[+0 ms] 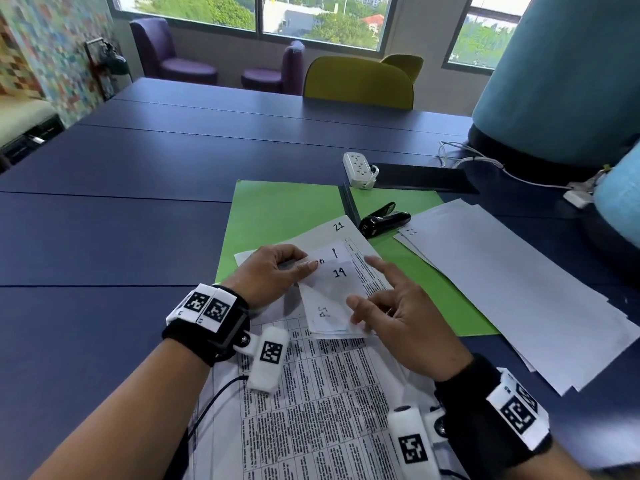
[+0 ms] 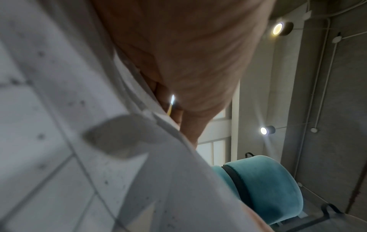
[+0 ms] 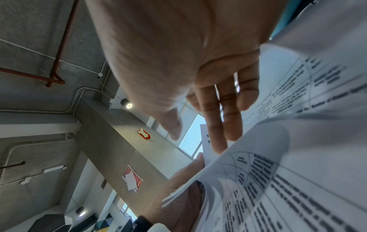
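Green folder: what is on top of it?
The numbered sheets that the left hand pinches, and a black stapler, lie on the green folder; a white paper stack overlaps its right edge. The folder beneath them is covered.

Upper frame: windows [image 1: 187,8] admitting daylight, with two purple armchairs [image 1: 173,57] and a yellow chair [image 1: 360,81] behind the dark blue table [image 1: 138,209]. Upper left: a multicoloured, seemingly mosaic wall [image 1: 45,39].

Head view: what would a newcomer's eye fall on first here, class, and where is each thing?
At the centre, the left hand pinches the corners of numbered sheets marked 19 and 21, while the right hand touches them with fairly straight fingers. Under them lies a bright green folder, with a black stapler on it just beyond.
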A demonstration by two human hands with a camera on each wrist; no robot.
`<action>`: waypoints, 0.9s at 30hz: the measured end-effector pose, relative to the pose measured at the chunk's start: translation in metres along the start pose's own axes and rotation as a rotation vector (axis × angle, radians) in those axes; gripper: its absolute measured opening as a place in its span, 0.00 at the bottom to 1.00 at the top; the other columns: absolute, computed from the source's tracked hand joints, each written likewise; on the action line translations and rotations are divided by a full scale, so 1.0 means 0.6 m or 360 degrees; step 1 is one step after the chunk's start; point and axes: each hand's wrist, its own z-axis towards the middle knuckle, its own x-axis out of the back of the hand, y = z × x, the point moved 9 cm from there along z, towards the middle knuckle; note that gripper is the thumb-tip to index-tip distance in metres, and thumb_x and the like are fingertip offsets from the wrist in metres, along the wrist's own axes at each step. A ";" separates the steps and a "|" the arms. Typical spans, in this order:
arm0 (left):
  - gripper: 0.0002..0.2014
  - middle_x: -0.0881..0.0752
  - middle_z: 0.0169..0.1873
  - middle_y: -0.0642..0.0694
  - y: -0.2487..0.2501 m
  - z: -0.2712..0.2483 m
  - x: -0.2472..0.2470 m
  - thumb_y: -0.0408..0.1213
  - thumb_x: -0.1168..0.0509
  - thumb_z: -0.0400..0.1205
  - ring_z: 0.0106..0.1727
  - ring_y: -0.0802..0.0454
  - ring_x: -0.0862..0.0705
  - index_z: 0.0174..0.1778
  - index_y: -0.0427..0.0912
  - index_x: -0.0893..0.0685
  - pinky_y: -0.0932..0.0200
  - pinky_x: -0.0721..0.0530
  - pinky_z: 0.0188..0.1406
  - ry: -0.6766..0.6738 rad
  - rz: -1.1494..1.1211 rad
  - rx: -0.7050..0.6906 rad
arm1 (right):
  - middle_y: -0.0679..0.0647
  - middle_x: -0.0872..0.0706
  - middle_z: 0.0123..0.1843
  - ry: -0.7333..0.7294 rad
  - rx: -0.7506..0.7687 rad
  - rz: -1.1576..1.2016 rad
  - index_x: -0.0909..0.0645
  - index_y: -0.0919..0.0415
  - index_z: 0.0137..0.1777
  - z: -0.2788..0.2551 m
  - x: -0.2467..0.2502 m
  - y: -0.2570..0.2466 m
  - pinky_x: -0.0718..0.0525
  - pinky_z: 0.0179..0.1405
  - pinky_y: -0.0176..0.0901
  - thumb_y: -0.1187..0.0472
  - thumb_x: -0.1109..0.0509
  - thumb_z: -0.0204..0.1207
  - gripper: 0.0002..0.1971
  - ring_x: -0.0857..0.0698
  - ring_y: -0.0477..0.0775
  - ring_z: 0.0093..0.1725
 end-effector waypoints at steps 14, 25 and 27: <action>0.14 0.06 0.50 0.52 -0.008 -0.006 -0.001 0.36 0.20 0.74 0.51 0.50 0.08 0.54 0.50 0.11 0.54 0.11 0.55 -0.0107 -0.0035 0.0134 | 0.44 0.16 0.42 0.0282 -0.0002 -0.0262 0.14 0.50 0.42 0.007 0.022 0.009 0.22 0.37 0.35 0.46 0.25 0.76 0.09 0.18 0.42 0.40; 0.18 0.06 0.47 0.57 0.006 -0.013 -0.004 0.30 0.19 0.72 0.47 0.56 0.07 0.54 0.51 0.12 0.60 0.12 0.51 -0.0201 0.0057 0.0073 | 0.37 0.15 0.55 0.0201 -0.0083 -0.0188 0.24 0.46 0.75 0.016 0.011 0.012 0.15 0.48 0.36 0.43 0.28 0.77 0.26 0.16 0.38 0.49; 0.19 0.06 0.47 0.56 0.005 -0.012 -0.002 0.30 0.19 0.72 0.47 0.55 0.07 0.54 0.51 0.12 0.59 0.12 0.51 -0.0198 0.0070 0.0061 | 0.36 0.16 0.57 0.0164 -0.0096 -0.0255 0.27 0.46 0.78 0.018 0.006 0.012 0.16 0.50 0.36 0.42 0.28 0.77 0.30 0.17 0.38 0.49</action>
